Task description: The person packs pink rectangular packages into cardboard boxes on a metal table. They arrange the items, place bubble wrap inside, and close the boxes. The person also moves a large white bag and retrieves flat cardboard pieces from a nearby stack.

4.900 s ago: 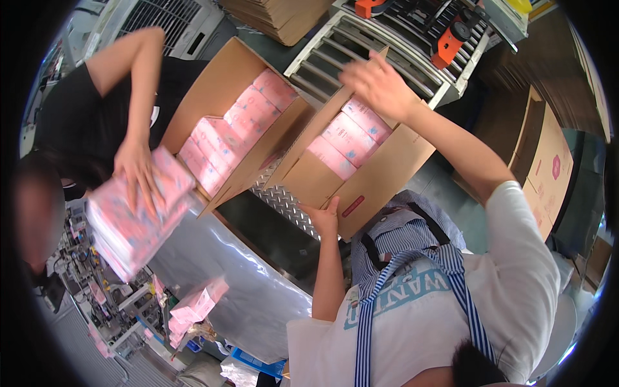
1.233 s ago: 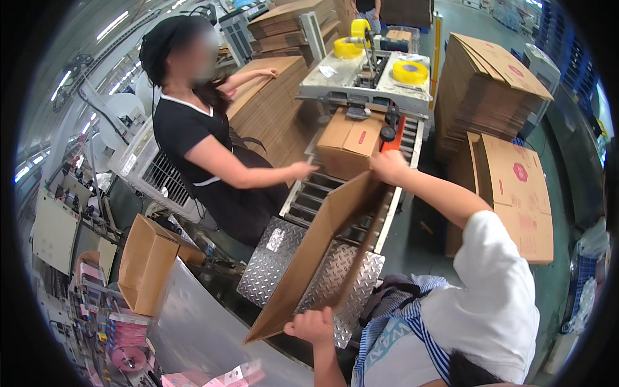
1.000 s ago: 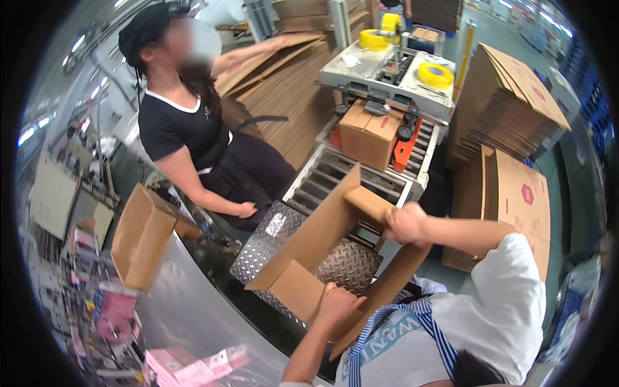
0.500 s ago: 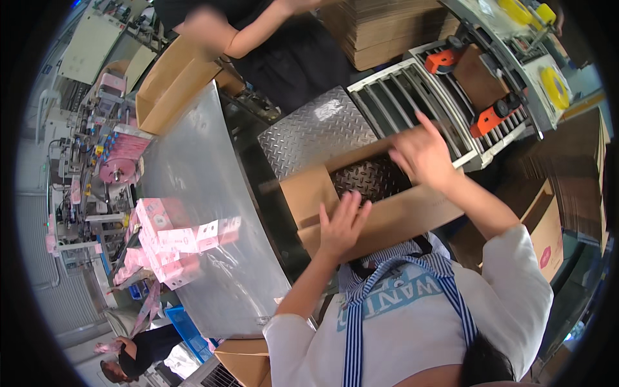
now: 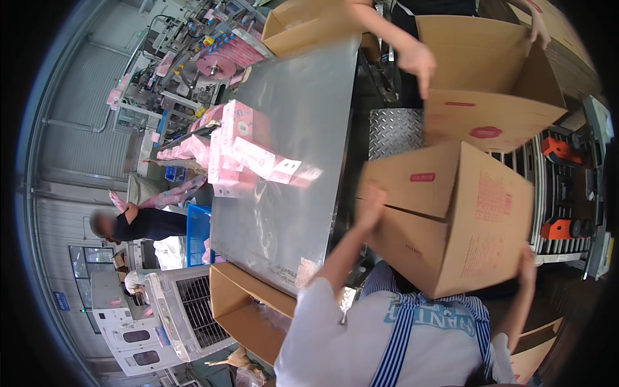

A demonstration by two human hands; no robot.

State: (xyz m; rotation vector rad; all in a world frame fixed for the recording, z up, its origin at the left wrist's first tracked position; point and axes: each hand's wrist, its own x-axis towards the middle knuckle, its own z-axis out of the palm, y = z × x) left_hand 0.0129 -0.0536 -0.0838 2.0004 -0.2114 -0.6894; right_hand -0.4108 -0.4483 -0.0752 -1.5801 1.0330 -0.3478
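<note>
A brown cardboard box [image 5: 487, 219] is tilted in front of my chest, its two flaps folded in and meeting at a narrow dark slit. At its left side my left hand [image 5: 372, 205] presses on the flaps near the slit, the fingers slightly blurred. My right hand [image 5: 527, 266] grips the opposite side, with part of the fingers hidden behind the cardboard. Just beyond it, a co-worker's hands hold a second cardboard box [image 5: 474, 115], open at the top. A steel tread plate [image 5: 394, 129] shows between that box and the metal table.
Pink printed packs [image 5: 242, 138] are stacked on the metal table [image 5: 290, 219] at my left. A roller conveyor [image 5: 548, 248] with orange-sided tape machinery [image 5: 560, 229] runs along the right. Open cartons [image 5: 248, 306] stand near the table's front end and far end.
The box, lying low with an open inside before, is now raised and turned, its folded flaps facing left. My hands moved to its sides. A co-worker's open box has come into view; my view turned left.
</note>
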